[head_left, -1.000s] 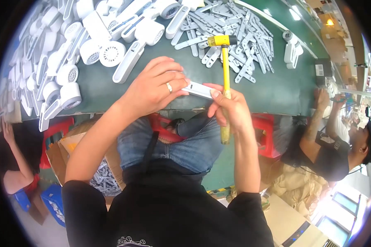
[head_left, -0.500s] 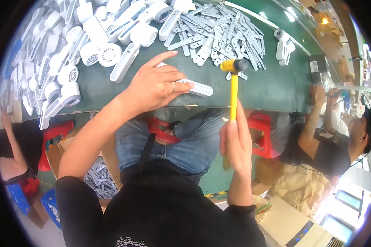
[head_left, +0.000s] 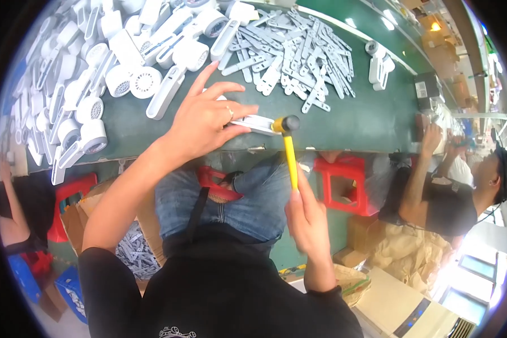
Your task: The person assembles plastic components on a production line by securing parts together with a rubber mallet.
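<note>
My left hand point(head_left: 201, 117) presses a white handheld fan point(head_left: 256, 124) against the green table near its front edge, thumb and fingers closed about it and the index finger raised. Much of the fan is hidden under that hand; its long handle sticks out to the right. A small yellow mallet point(head_left: 290, 160) with a black striking end is gripped in my right hand point(head_left: 310, 222). The mallet's head is at the free end of the fan's handle; whether it touches I cannot tell.
White handheld fans point(head_left: 90, 110) are heaped on the left of the green table point(head_left: 366, 124). Grey flat strips point(head_left: 298, 50) form a pile at the back centre. Another fan point(head_left: 378, 70) lies at the right. Co-workers sit on both sides; an open carton point(head_left: 135, 248) of strips stands below.
My right hand has swung the mallet left and down, from beside the fan to the end of its handle. My left hand keeps its hold on the fan.
</note>
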Available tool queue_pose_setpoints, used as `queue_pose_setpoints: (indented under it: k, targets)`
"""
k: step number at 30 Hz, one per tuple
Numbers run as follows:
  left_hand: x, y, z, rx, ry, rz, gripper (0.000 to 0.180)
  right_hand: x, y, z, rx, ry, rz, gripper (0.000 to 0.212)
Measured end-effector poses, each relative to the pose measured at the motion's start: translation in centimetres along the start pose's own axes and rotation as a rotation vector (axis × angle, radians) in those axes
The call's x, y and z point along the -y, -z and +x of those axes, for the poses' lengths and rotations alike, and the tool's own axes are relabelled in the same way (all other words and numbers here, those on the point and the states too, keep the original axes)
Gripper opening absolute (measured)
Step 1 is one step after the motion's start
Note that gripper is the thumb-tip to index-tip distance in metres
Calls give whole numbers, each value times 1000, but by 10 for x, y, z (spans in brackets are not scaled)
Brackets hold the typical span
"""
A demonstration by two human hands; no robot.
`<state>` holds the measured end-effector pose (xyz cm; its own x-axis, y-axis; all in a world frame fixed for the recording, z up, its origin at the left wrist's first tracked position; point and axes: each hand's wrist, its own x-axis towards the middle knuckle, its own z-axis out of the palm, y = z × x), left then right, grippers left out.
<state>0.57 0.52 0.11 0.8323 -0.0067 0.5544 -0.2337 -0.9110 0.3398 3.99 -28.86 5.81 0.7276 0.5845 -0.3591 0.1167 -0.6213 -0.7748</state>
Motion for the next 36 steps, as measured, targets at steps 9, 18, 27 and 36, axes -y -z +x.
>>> queue_pose_setpoints:
  k: [9, 18, 27, 36]
  targets:
    - [-3, 2, 1, 94, 216, -80, 112, 16, -11, 3, 31, 168, -18, 57]
    - [-2, 3, 10, 164, 108, -72, 75, -21, -4, 4, -101, 23, -19, 54]
    - [50, 107, -34, -401, 925, -627, 39, -56, 142, 145, -915, -19, -309, 77]
    - [206, 302, -80, -953, 1053, -1335, 47, -153, 245, 215, -965, -206, -371, 59]
